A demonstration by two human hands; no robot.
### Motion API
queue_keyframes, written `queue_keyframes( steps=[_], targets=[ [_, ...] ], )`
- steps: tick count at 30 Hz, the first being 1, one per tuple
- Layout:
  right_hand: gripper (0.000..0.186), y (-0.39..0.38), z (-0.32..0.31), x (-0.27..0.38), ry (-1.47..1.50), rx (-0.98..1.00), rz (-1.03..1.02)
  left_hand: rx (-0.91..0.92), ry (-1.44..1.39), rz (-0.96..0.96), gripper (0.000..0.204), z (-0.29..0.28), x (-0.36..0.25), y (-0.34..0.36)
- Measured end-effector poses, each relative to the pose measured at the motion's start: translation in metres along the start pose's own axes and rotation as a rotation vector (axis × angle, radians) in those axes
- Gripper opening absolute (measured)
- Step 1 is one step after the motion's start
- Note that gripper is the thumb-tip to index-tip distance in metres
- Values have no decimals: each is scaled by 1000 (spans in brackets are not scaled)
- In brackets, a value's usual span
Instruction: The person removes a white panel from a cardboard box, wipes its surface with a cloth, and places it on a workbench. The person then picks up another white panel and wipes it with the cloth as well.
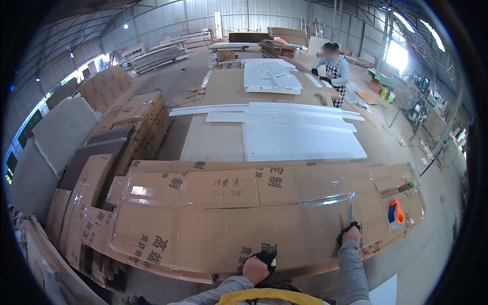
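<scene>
A long, flat cardboard package (213,223) with taped seams lies across the space before me. My left hand (260,267), in a dark glove, is closed at its near edge, and a small pale-yellow bit shows at the fingers; what they hold I cannot make out. Farther right, my right hand (349,234), also gloved, grips a knife (351,212) whose thin blade points away from me over the cardboard. To the right of that hand, an orange and blue tape dispenser (396,213) rests on the package's right end.
Beyond the package lie white panels (302,141) and long white strips (284,116). Stacked cartons (137,119) and grey boards (63,132) stand at the left. A co-worker (333,68) in a checked apron stands by a farther panel stack. A fan (406,95) stands at the right.
</scene>
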State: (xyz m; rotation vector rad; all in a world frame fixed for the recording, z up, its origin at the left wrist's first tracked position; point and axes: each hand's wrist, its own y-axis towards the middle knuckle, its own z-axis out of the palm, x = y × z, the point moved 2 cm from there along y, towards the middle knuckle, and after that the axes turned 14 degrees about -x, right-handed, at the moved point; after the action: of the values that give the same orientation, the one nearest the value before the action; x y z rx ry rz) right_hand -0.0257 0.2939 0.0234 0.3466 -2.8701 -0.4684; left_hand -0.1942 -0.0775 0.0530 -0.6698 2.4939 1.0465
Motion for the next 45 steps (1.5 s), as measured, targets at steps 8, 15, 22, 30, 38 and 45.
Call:
queue_keyframes(
  steps=[8, 15, 22, 30, 38, 45],
  targets=[
    [14, -1, -14, 8, 67, -16, -80, -7, 63, -81, 33, -3, -4, 4],
    [23, 8, -19, -4, 136, 116, -152, -34, 185, -149, 31, 21, 7, -8],
    [25, 22, -23, -10, 252, 233, -182, -1, 212, -261, 27, 47, -16, 30],
    [28, 38, -24, -17, 417, 344, -199, 125, 423, -127, 37, 133, -53, 65],
    [20, 47, -22, -27, 771, 343, -93, -44, 152, -140, 35, 135, -56, 77],
    [18, 47, -16, -29, 966, 363, -120, 52, 308, -207, 34, 149, -32, 53]
  ],
)
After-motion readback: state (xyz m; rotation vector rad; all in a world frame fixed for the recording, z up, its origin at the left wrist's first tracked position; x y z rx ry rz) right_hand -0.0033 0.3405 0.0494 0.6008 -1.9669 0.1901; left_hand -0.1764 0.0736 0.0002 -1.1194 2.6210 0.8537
